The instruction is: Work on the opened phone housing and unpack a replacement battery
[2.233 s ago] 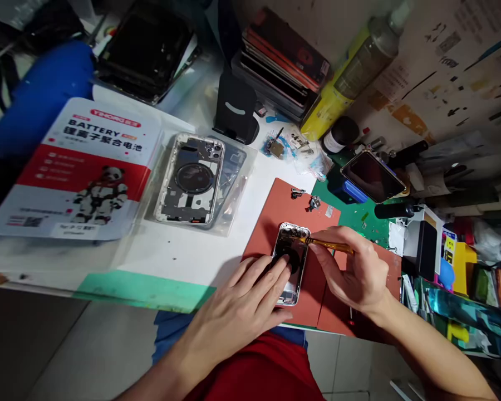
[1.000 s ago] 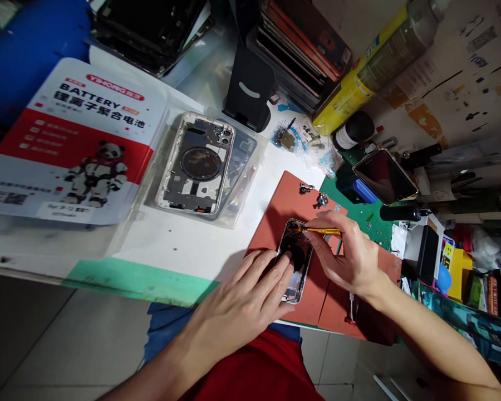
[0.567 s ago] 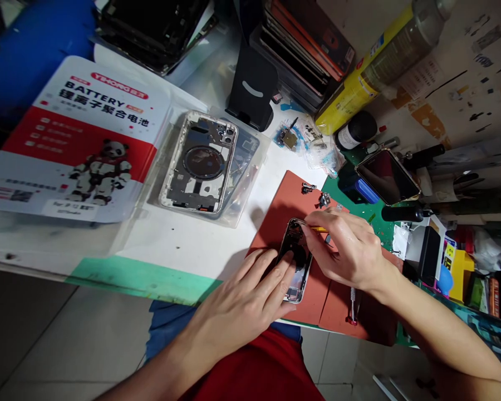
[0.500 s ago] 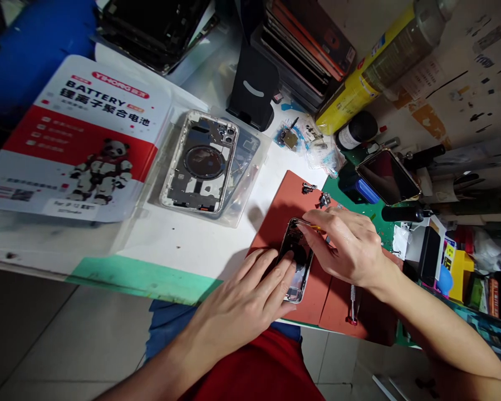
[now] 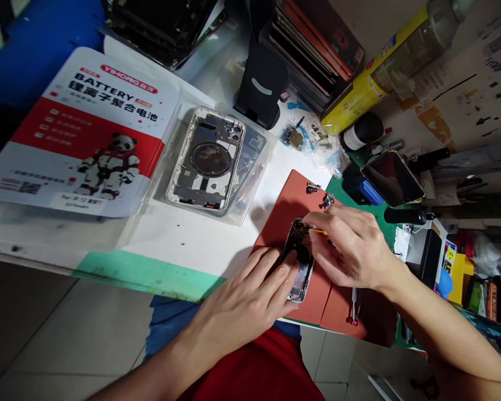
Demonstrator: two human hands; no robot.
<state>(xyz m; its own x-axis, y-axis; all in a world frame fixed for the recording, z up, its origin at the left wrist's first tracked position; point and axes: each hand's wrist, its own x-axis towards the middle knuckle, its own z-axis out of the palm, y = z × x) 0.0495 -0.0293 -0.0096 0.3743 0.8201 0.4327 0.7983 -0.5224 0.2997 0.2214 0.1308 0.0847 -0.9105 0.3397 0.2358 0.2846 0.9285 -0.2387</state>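
Observation:
An opened phone housing (image 5: 304,267) lies on the reddish-brown mat (image 5: 292,195), its upper end pointing away from me. Across its left side and middle rest the fingers of my left hand (image 5: 250,295), steadying it against the mat. Over the upper right of the housing, my right hand (image 5: 353,245) pinches a thin tool with a yellow part (image 5: 319,231); its tip is at the top of the housing. Small metal parts (image 5: 328,199) lie on the mat just beyond my right hand. A screwdriver (image 5: 353,306) with a red end rests below it.
Left of the mat, another phone back frame (image 5: 209,161) lies on clear plastic beside a battery package (image 5: 83,133). A black stand (image 5: 262,86), a yellow can (image 5: 376,72) and a phone (image 5: 392,177) stand or lie behind. Boxes and bottles crowd the right.
My right hand has shifted slightly right, its fingertips lifting off the housing's top edge, so more of the upper interior shows. My left hand stays on the housing. The view has shifted slightly.

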